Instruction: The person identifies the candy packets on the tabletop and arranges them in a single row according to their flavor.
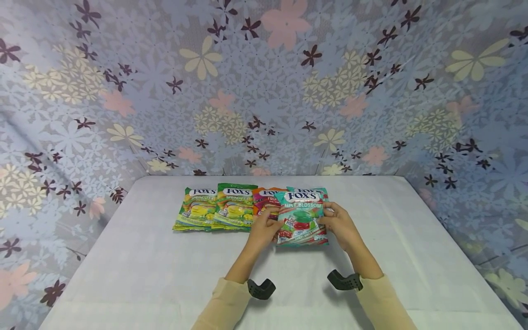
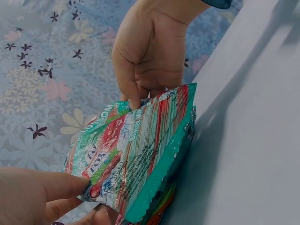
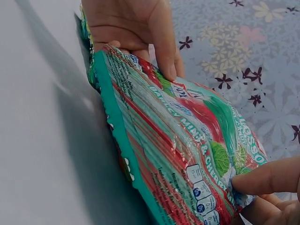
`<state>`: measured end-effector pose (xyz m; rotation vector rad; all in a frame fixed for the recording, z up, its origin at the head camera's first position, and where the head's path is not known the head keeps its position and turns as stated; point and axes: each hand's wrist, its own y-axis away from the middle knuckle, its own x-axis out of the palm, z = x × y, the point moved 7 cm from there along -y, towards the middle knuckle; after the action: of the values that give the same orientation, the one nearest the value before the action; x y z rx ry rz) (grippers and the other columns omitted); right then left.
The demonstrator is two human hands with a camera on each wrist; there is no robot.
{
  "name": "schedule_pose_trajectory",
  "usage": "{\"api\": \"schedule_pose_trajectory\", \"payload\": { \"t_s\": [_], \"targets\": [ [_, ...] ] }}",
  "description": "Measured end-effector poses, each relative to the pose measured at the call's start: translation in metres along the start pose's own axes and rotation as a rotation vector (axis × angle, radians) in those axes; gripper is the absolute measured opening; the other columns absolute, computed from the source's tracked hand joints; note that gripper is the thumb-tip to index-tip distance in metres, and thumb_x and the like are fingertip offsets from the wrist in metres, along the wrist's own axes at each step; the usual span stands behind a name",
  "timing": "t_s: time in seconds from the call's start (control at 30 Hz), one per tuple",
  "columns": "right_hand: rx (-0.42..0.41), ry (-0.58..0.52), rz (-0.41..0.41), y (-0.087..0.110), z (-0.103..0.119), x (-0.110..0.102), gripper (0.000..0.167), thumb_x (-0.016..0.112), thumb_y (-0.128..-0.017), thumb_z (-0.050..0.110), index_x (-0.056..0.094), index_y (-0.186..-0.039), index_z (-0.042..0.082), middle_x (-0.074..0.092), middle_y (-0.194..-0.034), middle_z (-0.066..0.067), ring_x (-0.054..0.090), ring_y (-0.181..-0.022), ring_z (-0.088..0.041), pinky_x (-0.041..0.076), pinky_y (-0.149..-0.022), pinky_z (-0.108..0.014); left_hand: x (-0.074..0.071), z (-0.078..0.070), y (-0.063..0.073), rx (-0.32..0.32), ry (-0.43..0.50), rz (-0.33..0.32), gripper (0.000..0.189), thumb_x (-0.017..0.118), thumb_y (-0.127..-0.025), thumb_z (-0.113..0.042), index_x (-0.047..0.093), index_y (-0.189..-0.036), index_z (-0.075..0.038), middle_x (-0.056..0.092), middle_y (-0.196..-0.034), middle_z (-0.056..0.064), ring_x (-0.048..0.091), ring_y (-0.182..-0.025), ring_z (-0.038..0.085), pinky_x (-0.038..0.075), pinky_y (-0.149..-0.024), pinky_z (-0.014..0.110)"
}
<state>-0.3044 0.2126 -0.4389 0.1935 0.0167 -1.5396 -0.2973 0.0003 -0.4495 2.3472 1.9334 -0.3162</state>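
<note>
Both hands hold a teal candy bag (image 1: 303,213) lettered "Fox's Mint Blossom", its front tilted up. My left hand (image 1: 264,228) pinches the bag's left side, thumb on the printed face. On the opposite side, my right hand (image 1: 339,224) grips the edge the same way. In the left wrist view the lower seam of the candy bag (image 2: 136,154) is close to the white cloth. The right wrist view shows "Barley Mint & Cherry" on the candy bag (image 3: 183,126). Directly behind it, another teal bag (image 1: 323,190) is mostly hidden.
Left of the held bag, an orange and purple Fox's bag (image 1: 261,201) is partly covered. Two green Spring Tea bags (image 1: 235,208) overlap farther left. A white cloth (image 1: 165,275) covers the table, with a floral curtain (image 1: 264,91) behind and at the sides.
</note>
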Motion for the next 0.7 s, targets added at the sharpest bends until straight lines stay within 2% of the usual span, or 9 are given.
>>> {"api": "schedule_pose_trajectory", "payload": {
  "t_s": [0.07, 0.2, 0.4, 0.6, 0.7],
  "targets": [
    [0.001, 0.001, -0.002, -0.001, -0.001, 0.000, 0.046, 0.057, -0.088, -0.004, 0.040, -0.131, -0.008, 0.055, -0.127, -0.023, 0.056, -0.078, -0.006, 0.047, -0.066, -0.023, 0.000, -0.002, 0.001, 0.032, 0.003, 0.002, 0.036, 0.061, -0.095, -0.014, 0.054, -0.128, -0.003, 0.068, -0.073, 0.006, 0.050, -0.045, 0.009, 0.046, -0.047, 0.025],
    [0.009, 0.002, -0.006, -0.002, -0.003, -0.003, 0.046, 0.057, -0.088, -0.004, 0.040, -0.131, -0.007, 0.053, -0.131, -0.025, 0.058, -0.079, -0.006, 0.047, -0.067, -0.023, 0.002, -0.002, 0.002, 0.042, -0.010, 0.001, 0.037, 0.061, -0.095, -0.013, 0.054, -0.130, -0.004, 0.067, -0.073, 0.004, 0.053, -0.048, 0.011, 0.049, -0.050, 0.028],
    [0.014, 0.017, -0.001, -0.002, -0.007, -0.012, 0.050, 0.057, -0.090, -0.003, 0.038, -0.135, -0.006, 0.047, -0.137, -0.029, 0.059, -0.082, -0.007, 0.049, -0.070, -0.025, 0.012, 0.003, -0.002, -0.010, -0.016, 0.010, 0.042, 0.062, -0.093, -0.009, 0.054, -0.134, -0.003, 0.067, -0.077, 0.010, 0.056, -0.051, 0.017, 0.053, -0.053, 0.037],
    [0.017, 0.044, 0.000, 0.002, -0.009, -0.029, 0.059, 0.057, -0.091, -0.002, 0.031, -0.144, -0.007, 0.044, -0.139, -0.030, 0.061, -0.082, -0.005, 0.049, -0.070, -0.025, 0.029, -0.003, -0.007, -0.046, -0.079, 0.064, 0.043, 0.063, -0.093, -0.012, 0.055, -0.135, -0.008, 0.068, -0.082, 0.007, 0.065, -0.065, 0.021, 0.053, -0.057, 0.031],
    [0.032, 0.053, -0.019, 0.004, -0.010, -0.041, 0.063, 0.057, -0.091, -0.001, 0.028, -0.146, -0.006, 0.042, -0.141, -0.030, 0.061, -0.084, -0.004, 0.050, -0.071, -0.024, 0.041, -0.006, -0.014, -0.055, -0.079, 0.107, 0.044, 0.064, -0.093, -0.014, 0.054, -0.136, -0.011, 0.067, -0.082, 0.004, 0.065, -0.064, 0.020, 0.055, -0.058, 0.033]
  ]
}}
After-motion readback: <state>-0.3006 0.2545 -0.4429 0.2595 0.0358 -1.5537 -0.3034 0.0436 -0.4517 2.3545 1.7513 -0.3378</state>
